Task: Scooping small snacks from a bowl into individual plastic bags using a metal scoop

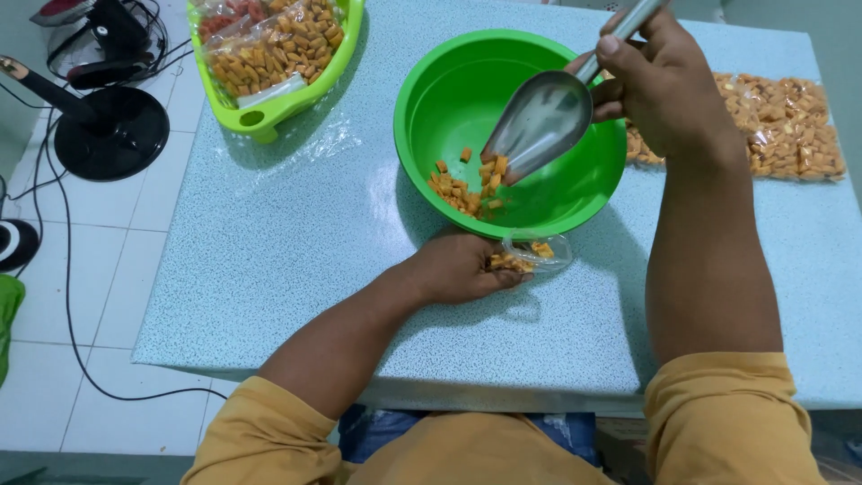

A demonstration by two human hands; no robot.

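**Scooping snacks from the bowl to the bag**

In the head view I see my right hand [660, 85] closed around the handle of a metal scoop [541, 115], its tip down in the green bowl [467, 76] among the last orange snacks [467, 184]. My left hand [458, 268] lies on the surface [269, 233] just below the bowl's rim, its fingers pinching a small clear bag [537, 253] that already has some pieces inside.

I judge the step is scooping. The next move calls for a level scoop and the bag mouth held open.

The scoop handle is cut off at the top. I cannot tell how wide the bag mouth is. The packed bags [781, 126] at the right and the basket [269, 108] at the top are only partly visible.
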